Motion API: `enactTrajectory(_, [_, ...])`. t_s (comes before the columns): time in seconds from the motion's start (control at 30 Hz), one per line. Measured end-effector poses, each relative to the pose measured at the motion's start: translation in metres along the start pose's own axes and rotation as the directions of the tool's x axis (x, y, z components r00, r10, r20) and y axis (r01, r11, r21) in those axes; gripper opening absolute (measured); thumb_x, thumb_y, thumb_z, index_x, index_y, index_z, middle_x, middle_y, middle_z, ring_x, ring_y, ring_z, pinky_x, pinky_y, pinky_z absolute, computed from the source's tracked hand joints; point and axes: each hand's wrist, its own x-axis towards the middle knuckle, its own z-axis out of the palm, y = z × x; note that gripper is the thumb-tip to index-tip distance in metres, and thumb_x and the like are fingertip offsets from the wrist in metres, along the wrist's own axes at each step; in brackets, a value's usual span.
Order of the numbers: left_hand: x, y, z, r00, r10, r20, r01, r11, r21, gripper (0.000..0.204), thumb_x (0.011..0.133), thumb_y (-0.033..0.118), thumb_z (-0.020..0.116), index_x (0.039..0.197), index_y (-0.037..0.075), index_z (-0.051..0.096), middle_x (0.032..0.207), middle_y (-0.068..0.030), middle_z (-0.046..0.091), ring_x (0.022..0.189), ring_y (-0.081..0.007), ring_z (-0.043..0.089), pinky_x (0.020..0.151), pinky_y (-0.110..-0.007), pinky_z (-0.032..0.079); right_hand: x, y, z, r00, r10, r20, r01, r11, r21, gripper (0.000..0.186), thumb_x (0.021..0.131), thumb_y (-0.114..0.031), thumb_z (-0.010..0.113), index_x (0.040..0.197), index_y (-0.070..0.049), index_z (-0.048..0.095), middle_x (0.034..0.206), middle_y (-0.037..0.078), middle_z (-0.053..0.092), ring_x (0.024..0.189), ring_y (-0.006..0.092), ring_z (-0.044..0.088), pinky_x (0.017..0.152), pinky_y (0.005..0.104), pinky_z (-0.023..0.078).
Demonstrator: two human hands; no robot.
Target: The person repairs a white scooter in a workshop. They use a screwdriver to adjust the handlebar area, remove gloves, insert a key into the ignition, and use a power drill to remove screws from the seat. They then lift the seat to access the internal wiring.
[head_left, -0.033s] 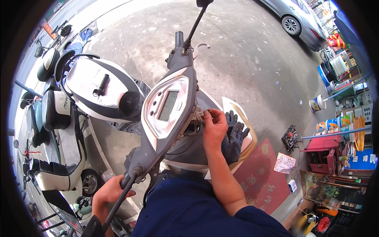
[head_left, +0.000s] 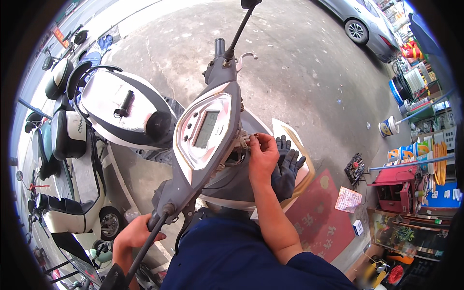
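Grey-and-white plastic scooter handlebar cover (head_left: 192,159) before the person's body (head_left: 220,256), left hand (head_left: 134,233) curled around dark cylindrical grip (head_left: 153,221), right hand (head_left: 264,160) with fingers narrow at small pale connectors (head_left: 242,140), firm hold cannot be told.

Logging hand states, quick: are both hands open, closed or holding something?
Left hand: closed around the handlebar grip.
Right hand: closed in a pinch at the pale connectors; exactly what it holds cannot be told.

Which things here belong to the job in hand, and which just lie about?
Apparently in the job:
handlebar grip, left hand on it
pale wiring, right hand touching it

Apparently just lying about:
dark gloves
red mat
patterned sheet
small white box
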Motion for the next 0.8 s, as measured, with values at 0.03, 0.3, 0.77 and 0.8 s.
enactTrajectory(0.03, [0.0, 0.0, 0.0, 1.0, 0.002, 0.001, -0.002, 1.0, 0.011, 0.036, 0.07, 0.02, 0.081, 0.088, 0.0, 0.058, 0.069, -0.0014, 0.053, 0.066, -0.0107, 0.048, 0.061, -0.03, 0.043, 0.0, 0.0, 0.0, 1.0, -0.002, 0.002, 0.002, 1.0, 0.0, 0.013, 0.091, -0.006, 0.066, 0.099, 0.002, 0.06, 0.09, 0.005, 0.064, 0.081, 0.0097, 0.062, 0.072, 0.0232, 0.05])
enactTrajectory(0.3, [0.0, -0.004, -0.001, 1.0, 0.009, -0.01, -0.009, 0.999, 0.04, 0.041, 0.069, 0.023, 0.082, 0.092, -0.001, 0.059, 0.071, -0.0035, 0.054, 0.069, -0.0133, 0.049, 0.065, -0.031, 0.044, -0.002, 0.0, 0.002, 1.0, -0.008, 0.002, 0.008, 1.0, -0.012, 0.014, 0.091, -0.006, 0.067, 0.1, 0.002, 0.06, 0.09, 0.005, 0.065, 0.08, 0.0101, 0.063, 0.072, 0.0237, 0.05])
enactTrajectory(0.77, [-0.001, -0.005, 0.0, 1.0, -0.014, -0.022, 0.014, 1.0, 0.014, 0.038, 0.071, 0.023, 0.081, 0.093, -0.001, 0.061, 0.069, -0.0061, 0.061, 0.064, -0.0131, 0.056, 0.06, -0.031, 0.047, -0.002, -0.005, 0.002, 1.0, -0.023, -0.002, 0.023, 0.992, -0.121, 0.012, 0.091, -0.005, 0.065, 0.098, 0.001, 0.059, 0.089, 0.005, 0.065, 0.079, 0.0112, 0.064, 0.073, 0.0233, 0.051])
enactTrajectory(0.8, [-0.002, -0.003, 0.0, 1.0, -0.028, -0.012, 0.028, 1.0, -0.001, 0.037, 0.071, 0.022, 0.081, 0.093, 0.0, 0.061, 0.068, -0.0057, 0.061, 0.062, -0.0126, 0.057, 0.058, -0.031, 0.047, -0.002, -0.008, 0.001, 1.0, -0.021, -0.005, 0.02, 0.989, -0.144, 0.01, 0.092, -0.004, 0.064, 0.098, 0.001, 0.058, 0.089, 0.005, 0.064, 0.079, 0.0123, 0.065, 0.073, 0.0231, 0.052])
